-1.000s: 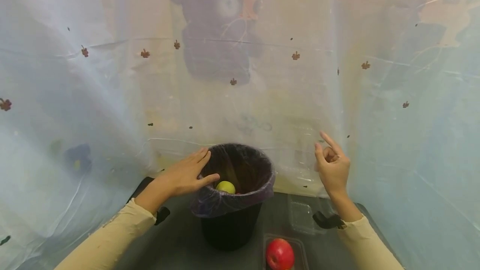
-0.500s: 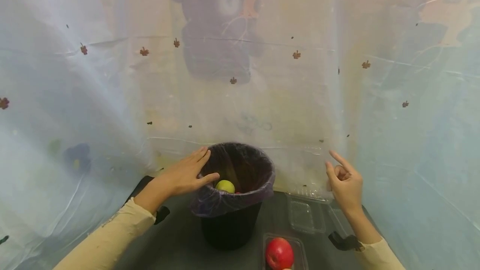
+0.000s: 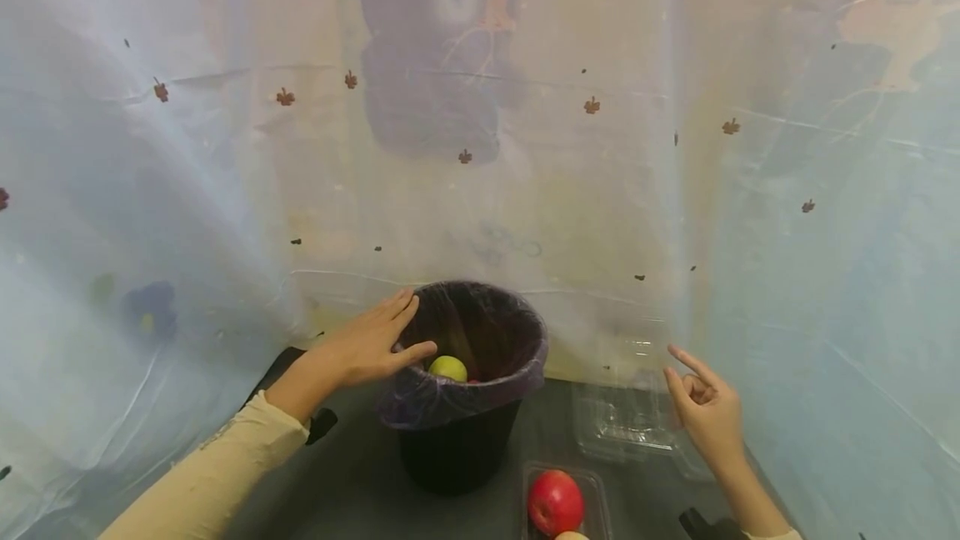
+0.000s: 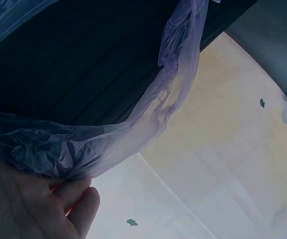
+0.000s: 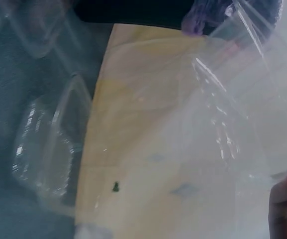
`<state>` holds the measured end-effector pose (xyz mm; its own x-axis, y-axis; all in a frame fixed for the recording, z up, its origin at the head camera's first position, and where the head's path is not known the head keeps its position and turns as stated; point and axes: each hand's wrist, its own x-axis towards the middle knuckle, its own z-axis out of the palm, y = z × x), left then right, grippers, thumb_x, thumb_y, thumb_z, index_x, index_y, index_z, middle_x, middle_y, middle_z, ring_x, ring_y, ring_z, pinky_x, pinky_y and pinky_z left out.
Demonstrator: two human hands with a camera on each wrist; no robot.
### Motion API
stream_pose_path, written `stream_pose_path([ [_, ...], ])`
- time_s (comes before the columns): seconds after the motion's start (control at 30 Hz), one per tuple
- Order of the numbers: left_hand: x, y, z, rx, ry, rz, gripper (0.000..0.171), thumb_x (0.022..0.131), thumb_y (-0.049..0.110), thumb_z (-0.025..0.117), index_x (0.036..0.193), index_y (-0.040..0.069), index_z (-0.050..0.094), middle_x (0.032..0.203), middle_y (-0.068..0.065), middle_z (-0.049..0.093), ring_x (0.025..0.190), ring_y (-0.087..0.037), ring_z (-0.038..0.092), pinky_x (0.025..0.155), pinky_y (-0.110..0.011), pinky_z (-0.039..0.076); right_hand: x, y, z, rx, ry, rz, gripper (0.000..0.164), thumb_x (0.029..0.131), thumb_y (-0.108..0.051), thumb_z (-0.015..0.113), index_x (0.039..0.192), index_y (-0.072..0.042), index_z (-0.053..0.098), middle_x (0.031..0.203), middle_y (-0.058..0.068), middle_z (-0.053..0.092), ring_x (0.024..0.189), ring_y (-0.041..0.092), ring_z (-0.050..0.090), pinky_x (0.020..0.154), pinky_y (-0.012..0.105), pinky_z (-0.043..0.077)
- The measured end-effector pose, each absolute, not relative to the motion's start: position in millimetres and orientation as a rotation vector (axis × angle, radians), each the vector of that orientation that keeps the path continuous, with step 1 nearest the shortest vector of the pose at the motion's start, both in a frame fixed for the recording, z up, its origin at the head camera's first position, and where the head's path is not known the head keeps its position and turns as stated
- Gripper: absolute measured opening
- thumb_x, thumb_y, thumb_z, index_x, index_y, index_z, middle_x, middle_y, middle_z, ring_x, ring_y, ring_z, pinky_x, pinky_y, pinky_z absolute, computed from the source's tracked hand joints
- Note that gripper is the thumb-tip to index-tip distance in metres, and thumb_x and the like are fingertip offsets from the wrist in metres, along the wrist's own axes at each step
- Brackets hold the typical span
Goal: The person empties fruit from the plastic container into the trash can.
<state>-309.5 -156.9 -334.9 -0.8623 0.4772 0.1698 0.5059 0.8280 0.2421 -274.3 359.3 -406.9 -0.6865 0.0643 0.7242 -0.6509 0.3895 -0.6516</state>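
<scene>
My left hand (image 3: 363, 352) rests along the left rim of a black bin (image 3: 457, 457), fingers straight and thumb stretched over the edge. A thin purple bag (image 3: 465, 407) lines the bin and folds over its rim; in the left wrist view the fingers touch its edge (image 4: 73, 154). Inside the bin lies a yellow-green apple (image 3: 448, 368), with a bit of something red beside it. My right hand (image 3: 708, 415) pinches a clear plastic container (image 3: 633, 440) between thumb and fingers; its see-through wall (image 5: 223, 119) fills much of the right wrist view.
Another clear container (image 5: 44, 154) lies on the dark tabletop (image 3: 345, 498) below the held one. Nearer, a clear tray (image 3: 597, 507) holds a red apple (image 3: 556, 502) and a pale round thing (image 3: 572, 536) cut off by the frame. Printed plastic sheeting (image 3: 480, 207) hangs behind.
My right hand has moved down and to the right, bringing the clear container lower over the table. The left hand has stayed on the bin's rim.
</scene>
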Motion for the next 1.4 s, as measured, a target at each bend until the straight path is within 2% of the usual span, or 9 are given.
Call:
stream_pose_path([
  [0.17, -310, -158, -335, -0.776, -2.905, -0.424, 0.103, 0.104, 0.077, 0.042, 0.172, 0.003, 0.017, 0.180, -0.017, 0.008, 0.165, -0.040, 0.012, 0.130, -0.063, 0.018, -266, 370, -420, 0.480, -2.059, 1.346, 0.042, 0.100, 0.012, 0.066, 0.142, 0.010, 0.063, 0.053, 0.003, 0.048, 0.036, 0.014, 0.046, 0.036, 0.028, 0.040],
  [0.43, -309, -159, -334, -0.769, -2.909, -0.404, 0.103, 0.104, 0.077, 0.042, 0.172, 0.003, 0.018, 0.180, -0.016, 0.007, 0.165, -0.039, 0.011, 0.130, -0.063, 0.018, -249, 379, -442, 0.477, -2.142, 1.251, 0.039, 0.099, 0.012, 0.068, 0.138, 0.011, 0.065, 0.053, 0.000, 0.050, 0.035, 0.009, 0.045, 0.033, 0.024, 0.038],
  [0.63, -311, -158, -335, -0.771, -2.907, -0.391, 0.103, 0.104, 0.078, 0.040, 0.172, 0.003, 0.018, 0.180, -0.017, 0.008, 0.165, -0.039, 0.012, 0.130, -0.063, 0.019, -238, 386, -460, 0.378, -2.195, 1.198, 0.038, 0.099, 0.009, 0.069, 0.137, 0.009, 0.066, 0.052, -0.004, 0.050, 0.034, 0.006, 0.047, 0.035, 0.022, 0.041],
  [0.97, -311, -157, -336, -0.772, -2.905, -0.384, 0.103, 0.104, 0.078, 0.039, 0.172, 0.003, 0.017, 0.180, -0.017, 0.009, 0.165, -0.039, 0.012, 0.130, -0.063, 0.018, -216, 401, -486, 0.143, -2.379, 1.206, 0.038, 0.106, -0.010, 0.070, 0.143, -0.002, 0.065, 0.052, -0.002, 0.051, 0.037, 0.010, 0.047, 0.038, 0.028, 0.044],
  [1.13, -311, -157, -336, -0.766, -2.909, -0.381, 0.103, 0.104, 0.078, 0.039, 0.172, 0.003, 0.017, 0.180, -0.017, 0.009, 0.165, -0.039, 0.012, 0.130, -0.063, 0.017, -206, 408, -498, -0.060, -2.502, 1.217, 0.045, 0.107, -0.025, 0.071, 0.144, 0.000, 0.062, 0.053, 0.002, 0.052, 0.040, 0.016, 0.050, 0.046, 0.027, 0.047],
  [1.27, -312, -156, -337, -0.761, -2.912, -0.367, 0.104, 0.104, 0.079, 0.037, 0.172, 0.004, 0.017, 0.180, -0.017, 0.009, 0.165, -0.040, 0.013, 0.130, -0.063, 0.018, -203, 415, -510, -0.193, -2.551, 1.279, 0.054, 0.106, -0.034, 0.071, 0.145, 0.002, 0.060, 0.054, 0.002, 0.052, 0.042, 0.012, 0.046, 0.044, 0.027, 0.046],
  [1.4, -312, -156, -337, -0.760, -2.912, -0.372, 0.104, 0.104, 0.079, 0.038, 0.172, 0.004, 0.017, 0.180, -0.017, 0.009, 0.165, -0.040, 0.013, 0.130, -0.063, 0.018, -201, 422, -521, -0.243, -2.529, 1.350, 0.050, 0.105, -0.032, 0.073, 0.141, 0.001, 0.063, 0.054, -0.003, 0.048, 0.044, 0.006, 0.042, 0.040, 0.025, 0.043],
])
